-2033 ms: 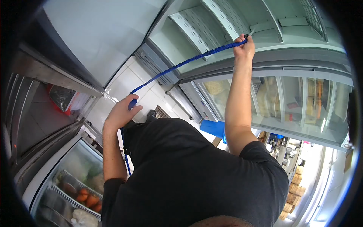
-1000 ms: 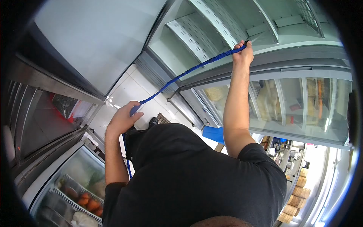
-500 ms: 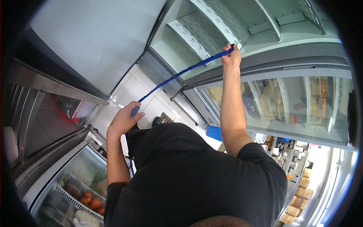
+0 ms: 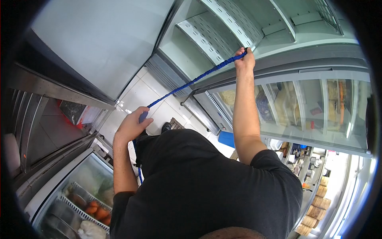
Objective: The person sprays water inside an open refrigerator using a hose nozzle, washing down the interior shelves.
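Observation:
A blue crinkled hose [image 4: 191, 82] stretches between my two hands across the front of an upright fridge. My right hand [image 4: 245, 63] is closed around its upper end, where a small black tip shows, just before the perforated metal shelves [image 4: 207, 38] of the open fridge compartment. Lower and to the left, my left hand [image 4: 134, 123] is wrapped round a bunched part of the same hose. From there the hose runs down beside my body and passes partly out of sight behind my left arm.
A large grey door [image 4: 95, 44] stands at upper left. To the right, a glass-door fridge [image 4: 310, 107] holds packed food. At lower left, a glass-topped chest [image 4: 75, 199] contains carrots and bags. White floor tiles [image 4: 139, 93] and a blue box [image 4: 226, 139] lie below.
Both hands keep their hold on the hose and have shifted only very slightly to the right. Otherwise the scene looks the same.

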The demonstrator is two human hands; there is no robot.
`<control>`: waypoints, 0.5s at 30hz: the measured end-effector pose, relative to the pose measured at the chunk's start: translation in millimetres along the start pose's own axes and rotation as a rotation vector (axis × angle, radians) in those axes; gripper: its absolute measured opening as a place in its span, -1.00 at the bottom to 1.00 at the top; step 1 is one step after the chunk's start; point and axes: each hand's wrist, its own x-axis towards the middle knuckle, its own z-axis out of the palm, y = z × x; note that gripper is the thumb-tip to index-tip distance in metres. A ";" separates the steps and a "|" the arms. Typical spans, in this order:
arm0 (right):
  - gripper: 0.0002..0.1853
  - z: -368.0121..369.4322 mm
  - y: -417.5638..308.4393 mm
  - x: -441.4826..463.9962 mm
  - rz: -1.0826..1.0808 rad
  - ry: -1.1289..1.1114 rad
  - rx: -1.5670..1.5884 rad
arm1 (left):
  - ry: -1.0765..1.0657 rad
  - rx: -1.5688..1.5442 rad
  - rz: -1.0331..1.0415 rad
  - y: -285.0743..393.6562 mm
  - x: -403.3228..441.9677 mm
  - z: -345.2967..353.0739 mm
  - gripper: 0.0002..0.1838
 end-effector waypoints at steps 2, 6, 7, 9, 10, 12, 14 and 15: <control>-0.79 0.0 -0.3 -1.7 -0.011 0.003 -0.009 | -0.002 -0.012 -0.004 1.7 -0.3 -0.5 -0.52; -0.80 -1.5 -0.4 -1.5 -0.002 0.005 0.000 | -0.059 0.008 -0.076 16.3 -2.9 -7.7 -0.48; -0.80 -1.6 -0.1 -1.6 -0.001 0.005 -0.002 | -0.061 0.006 -0.076 15.7 -2.8 -7.1 -0.48; -0.81 -1.6 0.1 -1.7 -0.003 0.001 -0.011 | -0.059 0.004 -0.072 15.1 -2.7 -6.4 -0.48; -0.81 -1.6 0.5 -1.8 -0.005 -0.004 -0.018 | -0.056 0.005 -0.068 14.8 -2.9 -6.3 -0.48; -0.81 -0.8 0.2 -3.0 -0.009 -0.007 -0.027 | -0.049 0.008 -0.055 13.6 -2.9 -5.5 -0.48; -0.81 1.0 -0.4 -5.3 -0.014 -0.004 -0.032 | -0.038 0.014 -0.038 10.9 -2.7 -4.2 -0.48; -0.80 0.5 -0.3 -4.6 -0.012 -0.009 -0.037 | -0.044 0.006 -0.044 11.4 -2.8 -4.4 -0.48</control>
